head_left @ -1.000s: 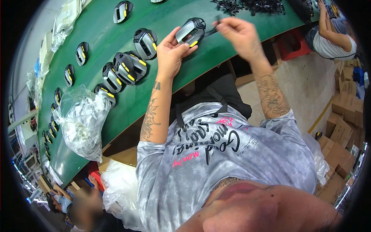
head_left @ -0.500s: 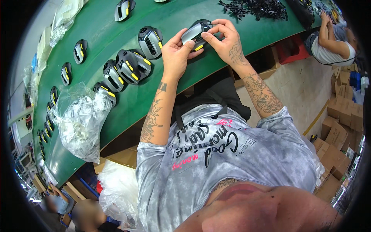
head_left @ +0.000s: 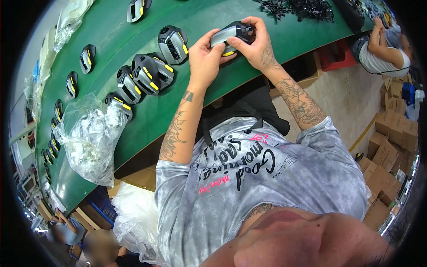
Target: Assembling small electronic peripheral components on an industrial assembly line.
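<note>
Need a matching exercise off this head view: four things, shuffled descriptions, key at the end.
1. held mouse
2. bag
3. small parts
4. boxes

A. brown, stacked at the picture's right
B. see-through, left of the left hand
C. grey and black with a yellow strip
D. black, heaped beyond the right hand

Pairs: 1-C, 2-B, 3-D, 4-A
</note>
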A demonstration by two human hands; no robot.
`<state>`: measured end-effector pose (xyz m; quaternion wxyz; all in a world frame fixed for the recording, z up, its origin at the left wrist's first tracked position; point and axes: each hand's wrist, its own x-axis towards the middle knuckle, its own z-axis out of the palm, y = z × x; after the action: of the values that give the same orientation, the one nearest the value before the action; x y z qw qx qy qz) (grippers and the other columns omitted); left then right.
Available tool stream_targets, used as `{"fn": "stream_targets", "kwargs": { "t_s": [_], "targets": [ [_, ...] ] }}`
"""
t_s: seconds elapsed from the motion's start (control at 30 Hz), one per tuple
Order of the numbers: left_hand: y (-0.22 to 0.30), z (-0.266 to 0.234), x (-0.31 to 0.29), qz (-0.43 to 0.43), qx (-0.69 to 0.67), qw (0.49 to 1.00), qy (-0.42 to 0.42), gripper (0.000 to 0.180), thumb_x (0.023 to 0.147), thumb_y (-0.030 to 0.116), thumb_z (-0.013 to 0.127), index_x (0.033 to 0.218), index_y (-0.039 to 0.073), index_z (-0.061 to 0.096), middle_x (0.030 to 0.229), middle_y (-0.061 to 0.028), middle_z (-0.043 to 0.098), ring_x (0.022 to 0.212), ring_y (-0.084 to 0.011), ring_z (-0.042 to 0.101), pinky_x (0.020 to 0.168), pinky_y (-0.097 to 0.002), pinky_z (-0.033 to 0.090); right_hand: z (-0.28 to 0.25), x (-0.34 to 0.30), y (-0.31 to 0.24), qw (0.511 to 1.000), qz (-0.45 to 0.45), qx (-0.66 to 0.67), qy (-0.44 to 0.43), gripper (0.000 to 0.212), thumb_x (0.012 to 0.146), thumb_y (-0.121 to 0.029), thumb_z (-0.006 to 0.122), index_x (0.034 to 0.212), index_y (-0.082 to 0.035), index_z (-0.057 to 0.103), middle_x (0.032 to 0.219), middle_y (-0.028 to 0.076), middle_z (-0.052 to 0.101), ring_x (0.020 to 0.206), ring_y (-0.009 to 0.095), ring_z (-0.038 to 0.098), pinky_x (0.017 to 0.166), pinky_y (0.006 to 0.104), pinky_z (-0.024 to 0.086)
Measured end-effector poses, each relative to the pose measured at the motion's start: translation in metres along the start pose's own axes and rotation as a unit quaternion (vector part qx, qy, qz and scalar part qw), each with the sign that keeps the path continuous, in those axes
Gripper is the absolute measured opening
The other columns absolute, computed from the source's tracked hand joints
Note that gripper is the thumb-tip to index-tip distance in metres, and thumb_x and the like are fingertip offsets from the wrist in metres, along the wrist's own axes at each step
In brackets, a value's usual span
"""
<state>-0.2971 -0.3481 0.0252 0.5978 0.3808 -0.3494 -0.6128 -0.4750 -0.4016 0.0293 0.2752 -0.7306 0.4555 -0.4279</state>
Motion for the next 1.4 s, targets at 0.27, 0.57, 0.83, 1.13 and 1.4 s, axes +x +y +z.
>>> {"fn": "stream_targets", "kwargs": {
  "t_s": [0.27, 0.57, 0.83, 1.13, 1.4],
  "targets": [
    [0.005, -0.001, 0.0, -0.04, -0.1, 0.994, -0.02, 0.046, 0.1, -0.006, 0.055, 0.145, -0.011, 0.046, 0.129, -0.0199, 0.06, 0.112, -0.0283, 0.068, 0.09, -0.0465, 0.067, -0.03, 0.001, 0.011, 0.937, 0.078, 0.322, -0.111, 0.06, 0.094, -0.003, 0.076, 0.145, -0.002, 0.046, 0.126, 0.011, 0.063, 0.104, 0.015, 0.065, 0.092, 0.0296, 0.055],
    [0.0, 0.013, -0.015, 0.216, 0.394, 0.893, 0.024, 0.075, 0.066, 0.001, 0.082, 0.136, 0.005, 0.056, 0.123, -0.0159, 0.057, 0.115, -0.0325, 0.06, 0.101, -0.0401, 0.051, -0.007, 0.003, -0.023, 0.937, 0.176, 0.3, -0.023, 0.043, 0.091, -0.014, 0.076, 0.131, -0.001, 0.065, 0.094, 0.004, 0.068, 0.086, 0.008, 0.062, 0.078, 0.0238, 0.051],
    [0.118, -0.01, 0.002, 0.23, 0.655, 0.696, 0.183, 0.058, 0.073, 0.032, 0.085, 0.115, -0.001, 0.061, 0.104, -0.0245, 0.068, 0.099, -0.0438, 0.066, 0.086, -0.0507, 0.054, -0.058, -0.022, 0.035, 0.984, 0.095, 0.128, 0.078, 0.019, 0.103, -0.013, 0.062, 0.115, -0.001, 0.069, 0.093, 0.001, 0.068, 0.077, 0.006, 0.055, 0.069, 0.0234, 0.047],
    [0.163, -0.207, 0.123, -0.088, 0.812, 0.463, 0.344, 0.094, 0.088, 0.075, 0.057, 0.135, -0.006, 0.063, 0.138, -0.0352, 0.06, 0.135, -0.0458, 0.056, 0.113, -0.0507, 0.044, -0.042, -0.009, 0.013, 0.999, -0.002, -0.054, 0.004, 0.011, 0.093, -0.013, 0.068, 0.096, -0.003, 0.067, 0.074, 0.009, 0.066, 0.063, 0.018, 0.062, 0.061, 0.0328, 0.051],
    [0.169, -0.204, 0.16, -0.119, 0.758, 0.563, 0.307, 0.088, 0.082, 0.066, 0.068, 0.133, -0.005, 0.066, 0.135, -0.0347, 0.062, 0.125, -0.0465, 0.062, 0.108, -0.0487, 0.049, -0.039, -0.004, 0.002, 0.997, 0.054, 0.053, -0.025, 0.014, 0.091, -0.016, 0.07, 0.098, -0.004, 0.069, 0.074, 0.006, 0.069, 0.069, 0.019, 0.067, 0.068, 0.0348, 0.054]
  ]
}}
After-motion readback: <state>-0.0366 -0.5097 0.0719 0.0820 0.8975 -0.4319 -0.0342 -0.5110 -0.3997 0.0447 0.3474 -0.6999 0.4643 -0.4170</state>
